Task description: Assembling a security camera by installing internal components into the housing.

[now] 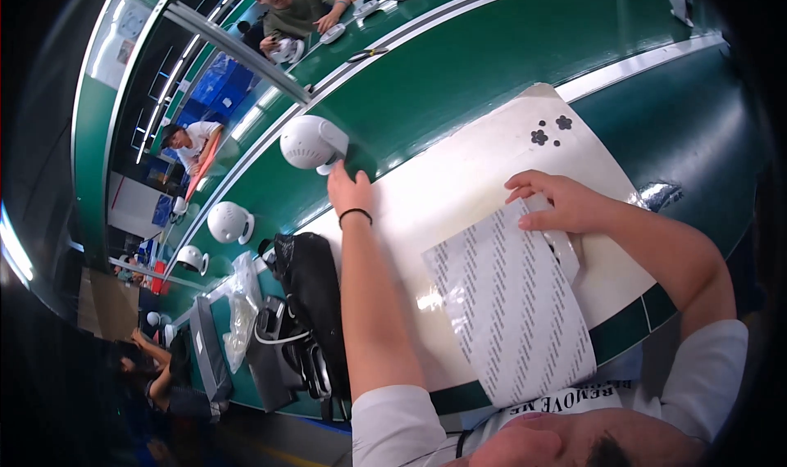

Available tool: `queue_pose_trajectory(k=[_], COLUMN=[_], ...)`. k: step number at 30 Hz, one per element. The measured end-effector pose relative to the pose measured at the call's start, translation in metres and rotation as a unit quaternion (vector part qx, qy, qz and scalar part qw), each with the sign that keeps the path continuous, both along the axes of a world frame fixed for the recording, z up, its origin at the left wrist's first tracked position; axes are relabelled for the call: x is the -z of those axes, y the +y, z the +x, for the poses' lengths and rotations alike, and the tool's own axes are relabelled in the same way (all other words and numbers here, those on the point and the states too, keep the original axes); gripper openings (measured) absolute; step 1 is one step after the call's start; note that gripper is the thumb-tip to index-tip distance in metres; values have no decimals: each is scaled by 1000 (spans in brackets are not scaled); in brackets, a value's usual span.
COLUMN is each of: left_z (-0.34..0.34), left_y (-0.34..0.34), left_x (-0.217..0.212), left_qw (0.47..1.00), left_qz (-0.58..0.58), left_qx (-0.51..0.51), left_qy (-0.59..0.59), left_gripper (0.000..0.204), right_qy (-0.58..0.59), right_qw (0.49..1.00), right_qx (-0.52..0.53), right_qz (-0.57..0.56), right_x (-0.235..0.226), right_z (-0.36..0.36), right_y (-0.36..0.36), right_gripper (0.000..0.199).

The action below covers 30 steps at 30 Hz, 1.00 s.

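My left hand [351,192] reaches forward to a white rounded device [310,142] with a slotted shell and a small stand. Its fingertips touch the foot of the stand, and the thumb is apart from the fingers. Over the pale mat [410,180], my right hand [561,203] pinches the top corner of a white sheet [512,303] printed with slanting rows of grey marks. The sheet slopes down toward my body. A clear plastic piece shows beside it under the right hand, partly hidden.
A black bag [307,278] lies left of the mat, beside crumpled clear plastic [242,311] and a grey box [269,364]. More white devices [230,222] stand along the green bench's left. Small black flower-shaped pads [539,137] rest on the mat. A co-worker [299,12] handles parts across the bench.
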State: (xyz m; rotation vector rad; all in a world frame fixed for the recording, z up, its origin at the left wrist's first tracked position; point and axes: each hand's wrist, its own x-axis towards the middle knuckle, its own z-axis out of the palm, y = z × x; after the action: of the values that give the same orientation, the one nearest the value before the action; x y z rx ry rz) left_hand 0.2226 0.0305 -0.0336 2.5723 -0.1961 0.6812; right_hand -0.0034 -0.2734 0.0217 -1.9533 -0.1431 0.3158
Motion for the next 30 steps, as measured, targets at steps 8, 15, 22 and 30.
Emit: queue_pose_trajectory(k=[8,15,22,30], left_z=[68,38,-38,-126], left_y=[8,4,-12,-17], left_x=[-5,-16,-39,-56], left_qw=[978,986,988,966], left_qz=[159,152,-31,22], left_qx=[-31,15,108,121], left_qy=[130,-72,-109,-227], left_gripper=[53,42,25,30], right_qy=[-23,-65,-84,-153], right_qw=[999,994,995,985], right_qx=[-42,-66,-9,2], right_qz=[-10,-60,-49,74], right_x=[4,-1,6,-3], right_z=[10,8,4,-19], right_y=[-4,-7,-5,-4], right_gripper=[51,48,44,29])
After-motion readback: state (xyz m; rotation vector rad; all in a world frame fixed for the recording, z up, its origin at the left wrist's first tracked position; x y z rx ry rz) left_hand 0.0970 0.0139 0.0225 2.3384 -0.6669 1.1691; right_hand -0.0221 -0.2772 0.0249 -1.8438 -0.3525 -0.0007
